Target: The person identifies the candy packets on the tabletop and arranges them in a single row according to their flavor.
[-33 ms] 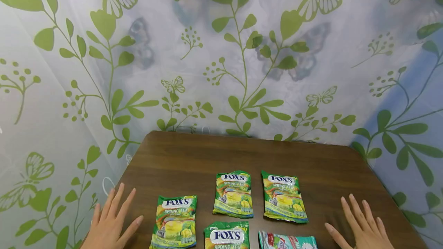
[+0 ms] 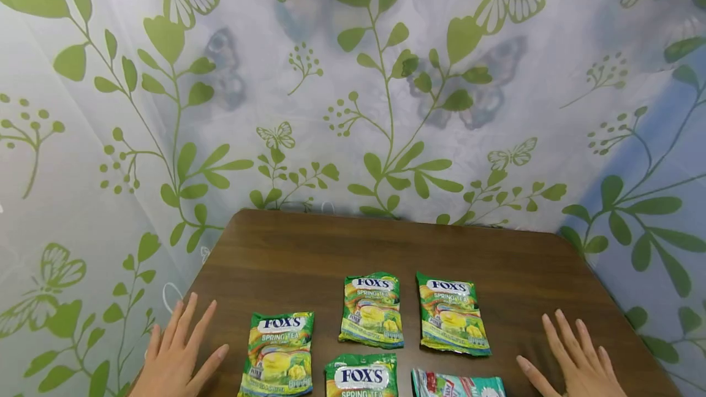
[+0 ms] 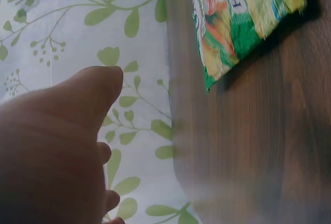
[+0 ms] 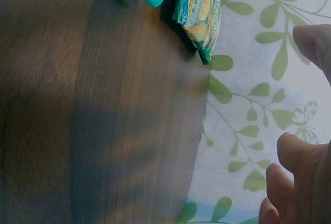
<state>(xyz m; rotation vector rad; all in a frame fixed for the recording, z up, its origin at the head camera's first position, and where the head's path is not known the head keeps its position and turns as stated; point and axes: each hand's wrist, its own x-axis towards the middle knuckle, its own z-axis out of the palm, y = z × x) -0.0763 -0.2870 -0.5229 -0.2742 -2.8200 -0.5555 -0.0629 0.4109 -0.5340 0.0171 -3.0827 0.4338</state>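
Change: next to none against the earlier head view; at most a faint shift of left hand (image 2: 176, 348) and right hand (image 2: 578, 357), with no displacement on the table (image 2: 309, 244).
Meaning: handling at rest, by the look of it; nothing held.
Left-hand pose: spread, back upward, thumb out toward the left bag (image 2: 277, 354) without touching it; resting or hovering, cannot tell.
Right-hand pose: likewise spread, thumb pointing toward the teal bag (image 2: 458, 383), well short of contact; resting or hovering, cannot tell.
Left bag: green FOX'S Spring Tea, lying face up, nearest the left hand.
Front bag (image 2: 361, 375): also FOX'S, between left bag and teal bag, cut off by the lower edge of the head view.
Middle bag (image 2: 371, 311): same kind, directly beyond the front bag.
Right bag (image 2: 453, 317): same again, slightly turned, near the middle bag but apart, beyond the teal bag.
Teal bag: different packaging, partly out of view, lettering too unclear to read.
Table: dark brown wood grain, rounded far corners; soft shadow bands in the right wrist view.
Curtain (image 2: 331, 103): pale, printed with green leaves, berries and butterflies; hanging behind the table and along both sides, bluer at right.
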